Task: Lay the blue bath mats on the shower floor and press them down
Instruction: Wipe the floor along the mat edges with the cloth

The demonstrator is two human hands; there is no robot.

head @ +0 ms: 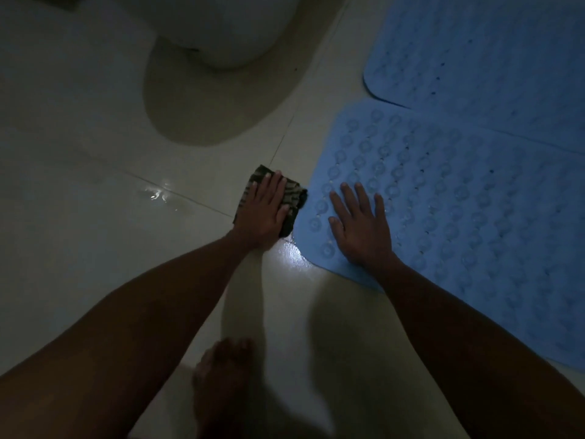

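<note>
Two blue bath mats lie on the pale tiled floor at the right. The near mat (459, 217) shows rows of round suction cups on its upper face. The far mat (493, 58) overlaps its top edge. My right hand (361, 226) rests flat, fingers spread, on the near mat's left edge. My left hand (262, 210) presses flat on a dark striped cloth (292, 193) on the tile just left of that mat.
A white toilet base (221, 30) stands at the top centre, with a tan oval floor patch (205, 99) in front of it. The wet tile (294, 258) glistens between my hands. My bare foot (221, 375) is at the bottom centre.
</note>
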